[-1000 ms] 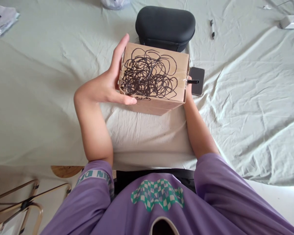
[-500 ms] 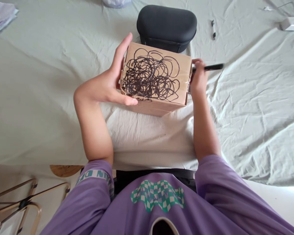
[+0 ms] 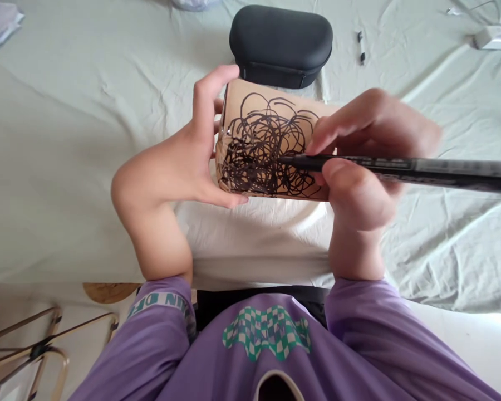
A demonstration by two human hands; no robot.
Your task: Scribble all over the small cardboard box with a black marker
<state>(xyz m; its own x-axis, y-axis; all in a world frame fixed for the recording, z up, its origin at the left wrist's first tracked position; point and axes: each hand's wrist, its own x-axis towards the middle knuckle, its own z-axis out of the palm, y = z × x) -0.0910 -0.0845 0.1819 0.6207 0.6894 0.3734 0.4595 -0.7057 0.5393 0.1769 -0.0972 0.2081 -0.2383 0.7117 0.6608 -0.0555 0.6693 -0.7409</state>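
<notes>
A brown cardboard box (image 3: 254,120), its top covered in black scribbled loops, is lifted off the pale green sheet. My left hand (image 3: 187,156) grips its left end, thumb under the near edge and fingers over the far edge. My right hand (image 3: 359,161) is closed on a black marker (image 3: 421,167), held close to the camera. The marker's tip points left and rests over the scribbled top. My right hand hides the box's right end.
A black hard-shell case (image 3: 280,42) lies just beyond the box. A small pen cap (image 3: 361,47) and a white power strip (image 3: 490,38) sit at the far right. Papers (image 3: 0,22) lie far left. A wooden chair frame (image 3: 37,348) stands below the bed edge, lower left.
My right hand came up from beside the box's right end and swung the marker over the top. The box was raised and tilted toward me, and the phone beside it is now hidden.
</notes>
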